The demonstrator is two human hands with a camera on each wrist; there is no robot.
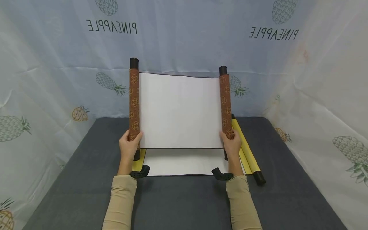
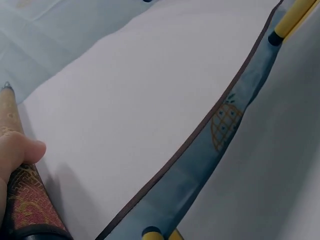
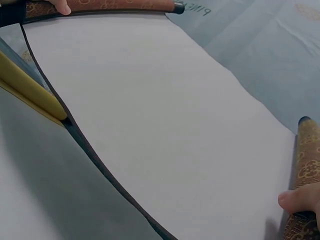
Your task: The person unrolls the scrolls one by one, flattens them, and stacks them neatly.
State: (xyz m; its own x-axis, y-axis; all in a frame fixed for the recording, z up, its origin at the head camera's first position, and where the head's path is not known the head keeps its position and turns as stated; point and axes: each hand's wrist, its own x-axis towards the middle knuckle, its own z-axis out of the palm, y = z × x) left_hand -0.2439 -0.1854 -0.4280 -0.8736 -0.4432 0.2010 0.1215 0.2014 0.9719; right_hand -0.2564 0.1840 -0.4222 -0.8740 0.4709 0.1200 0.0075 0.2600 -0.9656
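A scroll with brown patterned rolls is held up and spread between both hands, its blank white sheet [image 1: 179, 111] facing me. My left hand [image 1: 129, 147] grips the lower part of the left roll [image 1: 134, 102], thumb on the sheet side. The right roll [image 1: 225, 102] is gripped the same way by my right hand [image 1: 231, 143]. Black knobs cap the roll ends. In the left wrist view the left thumb [image 2: 31, 150] lies over the brown roll; the right wrist view shows the right thumb [image 3: 295, 200] on its roll.
Behind and below the raised scroll, a second scroll with a white sheet [image 1: 184, 162] lies open on the dark grey table [image 1: 178, 204]. Its yellow right roll [image 1: 247, 147] slants at the right; yellow also shows at the left. A curtain [image 1: 178, 38] printed with pineapples hangs behind.
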